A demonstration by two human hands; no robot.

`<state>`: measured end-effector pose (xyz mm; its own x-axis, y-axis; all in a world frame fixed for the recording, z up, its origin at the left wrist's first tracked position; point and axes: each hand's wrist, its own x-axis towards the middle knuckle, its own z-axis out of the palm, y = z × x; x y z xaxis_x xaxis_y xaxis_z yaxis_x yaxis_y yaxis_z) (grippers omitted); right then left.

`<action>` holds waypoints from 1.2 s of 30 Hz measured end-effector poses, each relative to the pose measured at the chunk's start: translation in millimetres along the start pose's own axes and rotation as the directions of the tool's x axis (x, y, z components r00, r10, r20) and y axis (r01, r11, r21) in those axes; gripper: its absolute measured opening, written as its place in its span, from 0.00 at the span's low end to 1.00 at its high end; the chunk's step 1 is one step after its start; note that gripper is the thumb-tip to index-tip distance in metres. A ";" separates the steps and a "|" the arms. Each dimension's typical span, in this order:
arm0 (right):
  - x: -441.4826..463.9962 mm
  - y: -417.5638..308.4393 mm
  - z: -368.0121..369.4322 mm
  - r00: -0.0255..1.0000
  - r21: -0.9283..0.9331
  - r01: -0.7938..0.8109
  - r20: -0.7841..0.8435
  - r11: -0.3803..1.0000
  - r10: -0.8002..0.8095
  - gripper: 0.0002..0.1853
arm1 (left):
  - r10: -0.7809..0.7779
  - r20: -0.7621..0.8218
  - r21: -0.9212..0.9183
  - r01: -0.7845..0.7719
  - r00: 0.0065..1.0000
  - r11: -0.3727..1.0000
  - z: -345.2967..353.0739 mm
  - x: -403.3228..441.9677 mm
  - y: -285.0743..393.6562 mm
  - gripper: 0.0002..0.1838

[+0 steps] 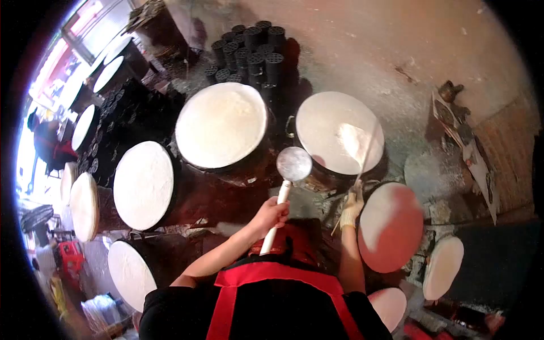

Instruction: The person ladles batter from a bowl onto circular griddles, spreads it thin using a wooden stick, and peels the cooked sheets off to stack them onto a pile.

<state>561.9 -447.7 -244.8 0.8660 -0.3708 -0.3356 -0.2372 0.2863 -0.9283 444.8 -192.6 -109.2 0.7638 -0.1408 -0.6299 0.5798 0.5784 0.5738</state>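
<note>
My left hand is wrapped round the pale handle of a round ladle, whose bowl hangs between two large round white surfaces. My right hand, in a light glove, grips a long thin tool that reaches up over the right round white surface. A bright shiny patch lies on that surface beside the tool. The left round white surface is a little above and left of the ladle. Just right of my gloved hand is another round surface, partly in reddish shadow.
More round white tops stand at the left and lower right. Black perforated cylinders are stacked at the back. A person is at the far left, near a red plastic crate. Debris lies at the right.
</note>
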 end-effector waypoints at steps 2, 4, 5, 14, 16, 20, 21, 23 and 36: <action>-17.2 -13.5 18.7 0.994 -0.149 -0.019 0.101 0.989 0.034 0.19 | 0.008 0.027 -0.011 -0.008 1.000 1.000 -1.6 3.5 -2.1 0.07; 18.1 -16.6 11.4 0.991 -0.070 -0.028 0.128 0.997 0.036 0.19 | 0.007 0.016 0.005 -0.007 1.000 1.000 -1.2 5.6 -2.6 0.07; 31.3 -21.3 4.3 0.997 -0.032 -0.029 0.072 0.999 0.031 0.19 | 0.008 0.022 0.030 -0.008 1.000 1.000 -2.3 7.7 -2.7 0.08; -27.1 -53.9 -44.4 0.929 -0.211 -0.199 0.270 0.957 0.252 0.18 | 0.100 -0.017 0.177 -0.095 0.995 0.980 7.1 60.1 18.2 0.08; -54.8 -66.3 -62.2 0.928 -0.376 -0.163 0.256 0.912 0.271 0.20 | 0.158 0.015 0.267 -0.156 0.987 0.951 12.8 95.9 29.6 0.09; -59.4 -32.2 -68.4 0.983 -0.142 0.043 0.181 0.989 -0.016 0.23 | 0.260 0.048 0.377 -0.259 0.964 0.889 38.7 175.4 36.5 0.06; -34.0 5.6 -67.4 0.990 -0.006 0.044 0.136 0.999 -0.043 0.24 | 0.271 0.032 0.394 -0.262 0.962 0.881 46.1 194.1 30.5 0.06; -55.7 -17.5 -35.4 0.966 -0.017 -0.044 0.256 0.999 0.047 0.22 | 0.177 0.007 0.387 -0.166 0.984 0.907 67.2 204.3 18.3 0.07; -43.7 -47.8 -24.4 0.950 -0.309 0.091 0.311 0.947 0.010 0.14 | -0.341 0.242 -0.376 0.412 0.908 0.830 38.7 56.3 92.7 0.05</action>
<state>524.6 -466.7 -189.7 0.9576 -0.0749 -0.2783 -0.2815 -0.0362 -0.9589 552.5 -178.0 -71.2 0.5649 -0.5195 -0.6411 0.6894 0.7241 0.0207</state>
